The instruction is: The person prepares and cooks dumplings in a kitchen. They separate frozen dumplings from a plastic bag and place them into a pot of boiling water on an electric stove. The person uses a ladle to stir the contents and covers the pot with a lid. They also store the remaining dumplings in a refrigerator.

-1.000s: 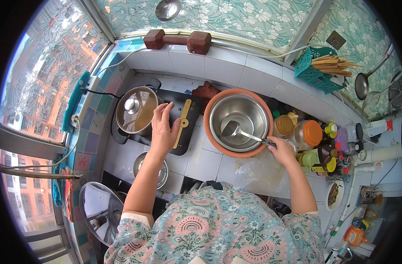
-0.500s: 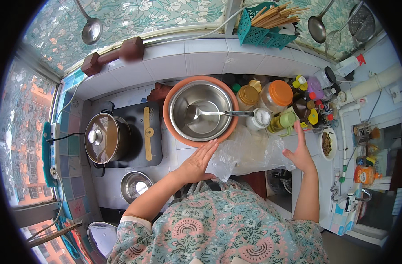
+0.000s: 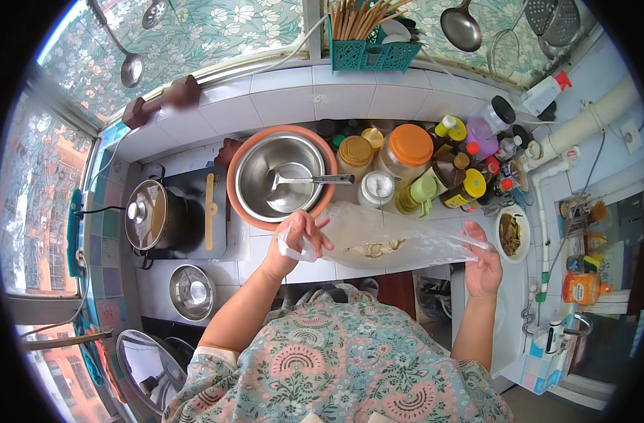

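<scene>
A clear plastic bag [image 3: 424, 236] is stretched sideways over the front of the counter, with a pale, lumpy, dough-like mass [image 3: 378, 248] inside or beneath it. My left hand [image 3: 299, 240] pinches the bag's left end, where the film bunches over the fingers. At the opposite end my right hand [image 3: 483, 261] has its fingers closed on the bag's other edge. Just beyond the left hand, a steel bowl [image 3: 246, 204] sits in an orange-brown basin [image 3: 232, 185]. A ladle with a dark handle [image 3: 327, 180] lies across that bowl.
At left, a lidded pot [image 3: 153, 218] stands on a black cooktop [image 3: 195, 243], with a small steel bowl [image 3: 193, 291] in front. Jars and bottles, including an orange-lidded jar [image 3: 410, 149], crowd the back right. A white bowl of brown food [image 3: 512, 235] is at the right.
Both hands, flat and spread over the bag before, have closed on its two ends. The bag is now lifted and pulled taut, showing the pale mass. The view has shifted right.
</scene>
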{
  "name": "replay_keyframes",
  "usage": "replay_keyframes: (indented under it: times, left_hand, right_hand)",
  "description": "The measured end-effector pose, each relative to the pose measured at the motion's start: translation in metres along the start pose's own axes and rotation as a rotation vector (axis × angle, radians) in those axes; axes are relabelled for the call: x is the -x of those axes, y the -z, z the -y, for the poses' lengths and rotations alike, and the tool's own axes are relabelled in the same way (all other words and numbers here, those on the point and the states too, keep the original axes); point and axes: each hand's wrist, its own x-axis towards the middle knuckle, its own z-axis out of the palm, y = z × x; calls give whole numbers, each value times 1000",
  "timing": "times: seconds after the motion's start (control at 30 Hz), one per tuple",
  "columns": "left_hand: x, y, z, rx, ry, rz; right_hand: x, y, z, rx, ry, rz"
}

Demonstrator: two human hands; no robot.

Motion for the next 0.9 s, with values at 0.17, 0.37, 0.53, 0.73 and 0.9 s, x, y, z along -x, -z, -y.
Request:
replay_keyframes:
  times: [0.17,0.37,0.53,0.73,0.9]
  left_hand:
    - [4,-64,-13,119,-66,-286]
    - [-12,-115,10,63,94,-424]
    - [-22,-143,55,-515,-96,-522]
    - [-5,-131,42,-333,284,-335]
    - [11,-122,28,-188,283,45]
  right_hand:
    - [-14,23,28,120,-53,485]
    - [-46,-11,21,447,-22,959]
    - [-24,-70,-18,803,281,865]
    - [-37,-76,-55,809,334,814]
    - [-42,-82,-49,762,41,704]
